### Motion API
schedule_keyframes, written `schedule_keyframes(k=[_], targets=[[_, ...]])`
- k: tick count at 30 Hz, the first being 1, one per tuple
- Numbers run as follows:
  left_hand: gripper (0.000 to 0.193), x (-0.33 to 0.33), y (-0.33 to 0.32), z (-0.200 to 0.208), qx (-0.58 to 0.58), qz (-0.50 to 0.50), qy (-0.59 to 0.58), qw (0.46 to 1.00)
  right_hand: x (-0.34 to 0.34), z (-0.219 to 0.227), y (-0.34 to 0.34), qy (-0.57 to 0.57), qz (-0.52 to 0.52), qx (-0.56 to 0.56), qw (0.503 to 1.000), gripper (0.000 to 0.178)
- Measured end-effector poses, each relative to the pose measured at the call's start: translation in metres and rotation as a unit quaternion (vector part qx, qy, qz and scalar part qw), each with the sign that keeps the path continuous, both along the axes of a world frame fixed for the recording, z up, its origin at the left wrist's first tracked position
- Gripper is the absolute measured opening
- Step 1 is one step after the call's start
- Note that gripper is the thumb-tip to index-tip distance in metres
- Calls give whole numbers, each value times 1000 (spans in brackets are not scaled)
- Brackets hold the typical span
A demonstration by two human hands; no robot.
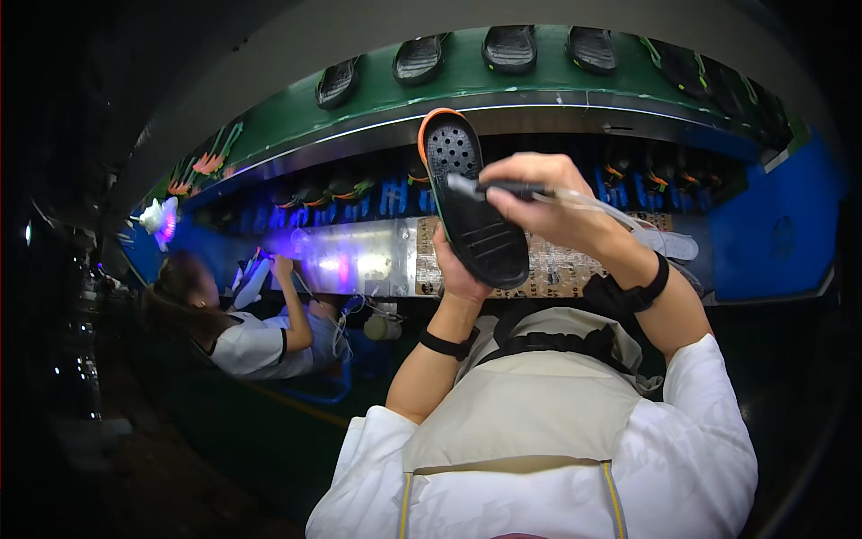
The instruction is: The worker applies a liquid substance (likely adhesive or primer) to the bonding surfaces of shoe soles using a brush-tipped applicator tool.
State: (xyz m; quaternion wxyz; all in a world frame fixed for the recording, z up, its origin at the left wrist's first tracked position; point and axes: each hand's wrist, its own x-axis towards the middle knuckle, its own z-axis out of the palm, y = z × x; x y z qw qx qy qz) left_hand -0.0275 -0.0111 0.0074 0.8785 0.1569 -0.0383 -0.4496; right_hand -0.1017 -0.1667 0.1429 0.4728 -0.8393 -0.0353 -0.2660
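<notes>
Left hand [460, 269] grips a black shoe sole [474, 202] upright; right hand [548, 199] closes on a brush [489, 189] touching it.

Dim scene, purple glare at left, edges v. bent.

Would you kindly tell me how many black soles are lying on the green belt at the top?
4: far-left sole, second sole, third sole and right sole, in a row along the green belt. More may be hidden beyond its dark ends.
</notes>
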Motion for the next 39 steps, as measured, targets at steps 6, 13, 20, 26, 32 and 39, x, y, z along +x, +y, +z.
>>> schedule_keyframes(k=[6,13,20,26,32,39], targets=[[79,-29,0,12,-1,-50,-45,998,30,-21,0,-190,-97,-98,972,29],[79,-18,6,8,-116,-86,-144,979,28,-25,0,-188,-6,41,981,26],[77,-12,3,5,-12,30,-33,999,20,-20,4,-93,116,-133,980,25],[76,-6,4,11,-53,14,-22,998,15,-18,3,-128,-32,-187,973,27],[77,6,5,0,-85,22,-83,993,8,-14,7,-109,77,-116,984,32],[70,19,12,14,-74,52,-86,992,2,-9,11,-79,252,-195,945,31]])
